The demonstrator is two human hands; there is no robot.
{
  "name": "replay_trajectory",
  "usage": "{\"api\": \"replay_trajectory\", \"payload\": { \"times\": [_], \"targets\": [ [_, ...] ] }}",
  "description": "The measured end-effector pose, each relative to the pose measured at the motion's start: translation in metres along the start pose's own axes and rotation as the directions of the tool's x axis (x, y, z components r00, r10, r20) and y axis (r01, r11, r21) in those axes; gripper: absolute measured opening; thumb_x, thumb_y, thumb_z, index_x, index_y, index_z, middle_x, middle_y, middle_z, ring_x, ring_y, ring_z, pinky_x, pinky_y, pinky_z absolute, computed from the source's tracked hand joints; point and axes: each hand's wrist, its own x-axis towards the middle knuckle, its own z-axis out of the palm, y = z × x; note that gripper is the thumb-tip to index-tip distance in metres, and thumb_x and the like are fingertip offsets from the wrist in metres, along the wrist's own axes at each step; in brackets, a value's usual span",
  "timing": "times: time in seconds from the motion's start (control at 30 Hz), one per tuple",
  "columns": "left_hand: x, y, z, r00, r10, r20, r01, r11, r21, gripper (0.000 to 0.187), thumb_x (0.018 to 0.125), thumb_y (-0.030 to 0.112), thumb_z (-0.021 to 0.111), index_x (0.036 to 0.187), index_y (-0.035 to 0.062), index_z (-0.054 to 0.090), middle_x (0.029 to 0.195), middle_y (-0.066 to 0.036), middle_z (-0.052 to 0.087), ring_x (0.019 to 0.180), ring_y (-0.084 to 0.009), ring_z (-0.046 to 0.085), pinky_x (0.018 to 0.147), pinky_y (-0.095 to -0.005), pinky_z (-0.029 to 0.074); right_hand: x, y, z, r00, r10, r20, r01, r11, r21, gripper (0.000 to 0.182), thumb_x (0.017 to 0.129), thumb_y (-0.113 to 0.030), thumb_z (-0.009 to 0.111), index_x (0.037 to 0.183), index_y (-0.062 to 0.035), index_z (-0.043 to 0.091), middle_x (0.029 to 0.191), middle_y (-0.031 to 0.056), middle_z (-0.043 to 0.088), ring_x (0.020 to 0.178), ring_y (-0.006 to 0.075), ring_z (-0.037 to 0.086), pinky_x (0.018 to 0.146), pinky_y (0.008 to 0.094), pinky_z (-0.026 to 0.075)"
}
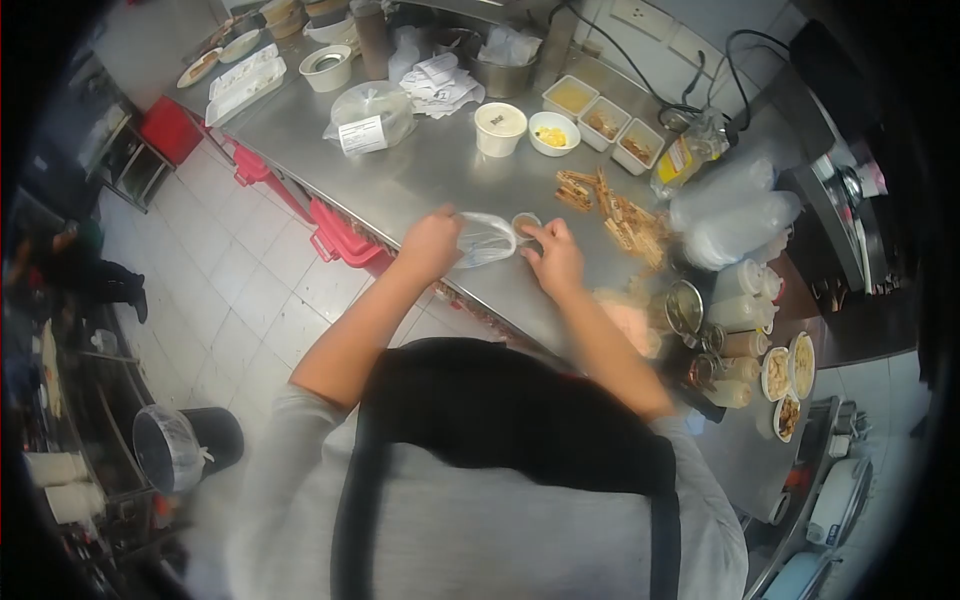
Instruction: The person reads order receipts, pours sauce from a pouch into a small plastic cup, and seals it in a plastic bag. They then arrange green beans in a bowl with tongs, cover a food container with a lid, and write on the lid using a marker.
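Over the near part of the grey metal desk [400, 195], the left hand [432, 243] has its grip clamped on a clear thin plastic bag [487, 241]. Just right of it, the right hand [557, 258] meets a small round brown-filled cup [523, 222]; whether that grip is clamped cannot be told.

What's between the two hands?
In the head view, a clear plastic bag and a small round container are between the left hand and right hand.

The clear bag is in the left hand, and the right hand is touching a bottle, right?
Not a bottle: the head view shows the right hand touching a small round cup. The clear bag is in the left hand.
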Motion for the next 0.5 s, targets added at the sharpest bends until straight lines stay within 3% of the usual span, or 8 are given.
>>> {"api": "replay_trajectory", "payload": {
  "times": [0.1,0.23,0.4,0.5],
  "targets": [
    [0.012,-0.012,0.002,1.0,0.02,0.004,-0.02,0.999,0.033,0.038,0.06,0.004,0.07,0.096,0.0006,0.059,0.097,-0.014,0.054,0.088,-0.0335,0.057,0.079,-0.0405,0.048,0.01,0.013,0.017,0.993,-0.039,-0.115,0.025,0.993,-0.119,0.017,0.068,-0.016,0.071,0.085,-0.0155,0.067,0.081,0.0033,0.052,0.082,0.0235,0.054,0.067,0.0356,0.047],
    [0.022,-0.033,0.008,0.997,0.077,0.026,-0.078,0.996,0.043,0.034,0.059,0.003,0.069,0.091,0.0002,0.058,0.095,-0.015,0.052,0.087,-0.0336,0.057,0.078,-0.0404,0.048,0.023,-0.002,-0.005,0.96,-0.08,-0.267,0.069,0.996,-0.05,0.011,0.066,-0.012,0.071,0.076,-0.0146,0.067,0.079,0.0032,0.053,0.078,0.0239,0.052,0.066,0.0355,0.045],
    [0.035,-0.048,0.02,0.99,0.127,0.063,-0.132,0.988,0.078,0.03,0.059,0.004,0.069,0.086,0.0006,0.058,0.095,-0.015,0.052,0.084,-0.0333,0.058,0.075,-0.0423,0.049,0.024,-0.067,-0.027,0.975,-0.168,-0.145,0.165,0.986,-0.031,0.012,0.064,-0.012,0.072,0.075,-0.0144,0.068,0.077,0.0021,0.052,0.077,0.0226,0.05,0.065,0.0343,0.044],
    [0.037,-0.045,0.013,0.971,0.089,0.22,-0.104,0.993,0.06,0.029,0.067,0.006,0.067,0.093,0.0001,0.058,0.104,-0.015,0.05,0.093,-0.0339,0.056,0.079,-0.0409,0.049,0.02,-0.088,-0.004,0.975,-0.219,-0.041,0.218,0.975,-0.035,0.011,0.064,-0.012,0.071,0.074,-0.0149,0.067,0.076,0.0013,0.051,0.076,0.0215,0.049,0.065,0.0347,0.042]
  ]
}}
